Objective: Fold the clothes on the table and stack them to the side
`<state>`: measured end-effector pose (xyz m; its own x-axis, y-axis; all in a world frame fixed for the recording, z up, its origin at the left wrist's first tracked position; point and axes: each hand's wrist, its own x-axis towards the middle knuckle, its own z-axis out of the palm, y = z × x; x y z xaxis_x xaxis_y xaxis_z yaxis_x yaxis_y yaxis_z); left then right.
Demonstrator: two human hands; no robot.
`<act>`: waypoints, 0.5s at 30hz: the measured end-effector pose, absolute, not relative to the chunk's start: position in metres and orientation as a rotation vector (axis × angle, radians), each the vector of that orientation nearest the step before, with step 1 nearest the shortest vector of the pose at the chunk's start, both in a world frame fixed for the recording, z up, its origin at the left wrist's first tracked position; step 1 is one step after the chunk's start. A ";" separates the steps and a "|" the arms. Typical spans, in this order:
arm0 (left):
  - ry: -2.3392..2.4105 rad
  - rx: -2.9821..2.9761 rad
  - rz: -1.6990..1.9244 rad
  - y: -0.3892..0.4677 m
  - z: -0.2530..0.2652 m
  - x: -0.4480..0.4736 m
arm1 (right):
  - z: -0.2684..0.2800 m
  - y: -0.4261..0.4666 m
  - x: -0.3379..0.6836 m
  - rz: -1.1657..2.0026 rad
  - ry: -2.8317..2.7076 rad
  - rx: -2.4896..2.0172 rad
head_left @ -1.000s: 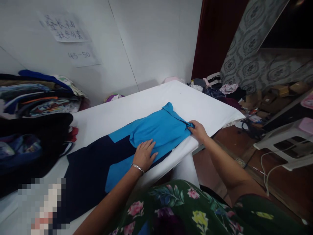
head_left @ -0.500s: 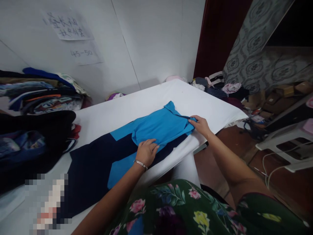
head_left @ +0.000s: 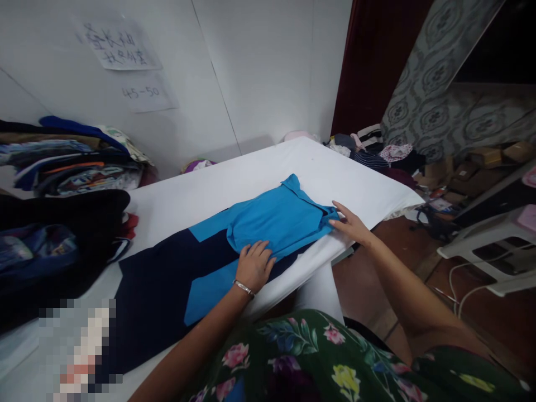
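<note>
A bright blue and navy jacket (head_left: 276,215) lies lengthwise on the white-covered table, its navy part (head_left: 154,279) stretching toward the lower left. On its right end the blue cloth forms a collar-like edge with a small bunched corner. My left hand (head_left: 254,267), with a bracelet at the wrist, rests palm down on the near edge of the blue part, fingers spread. At the bunched corner is my right hand (head_left: 349,223), thumb and forefinger apart on either side of the cloth, not pinching it.
A white cloth (head_left: 293,153) covers the table. Folded clothes (head_left: 79,156) are stacked at the left, with a dark clothing heap (head_left: 96,229) before them. More clothes (head_left: 381,153) lie beyond the far right edge. A white plastic stool (head_left: 494,251) stands at the right, near cardboard boxes (head_left: 486,156).
My right hand has loosened its pinch on the jacket's corner and shifted slightly right and nearer; the corner has dropped a little. My left hand has slid slightly right along the cloth.
</note>
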<state>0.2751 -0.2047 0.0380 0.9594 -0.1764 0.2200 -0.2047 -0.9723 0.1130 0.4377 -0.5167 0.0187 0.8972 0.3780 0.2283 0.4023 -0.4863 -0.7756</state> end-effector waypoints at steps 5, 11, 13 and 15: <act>-0.247 2.957 0.306 -0.204 0.041 0.280 | 0.018 -0.518 0.429 -0.182 -0.851 -2.296; -0.293 2.959 0.289 -0.204 0.039 0.275 | 0.011 -0.490 0.450 -0.452 -0.911 -2.418; -0.316 2.981 0.255 -0.205 0.040 0.271 | 0.010 -0.483 0.455 -0.501 -0.966 -2.438; -0.338 3.004 0.226 -0.205 0.042 0.269 | 0.009 -0.480 0.457 -0.520 -1.047 -2.457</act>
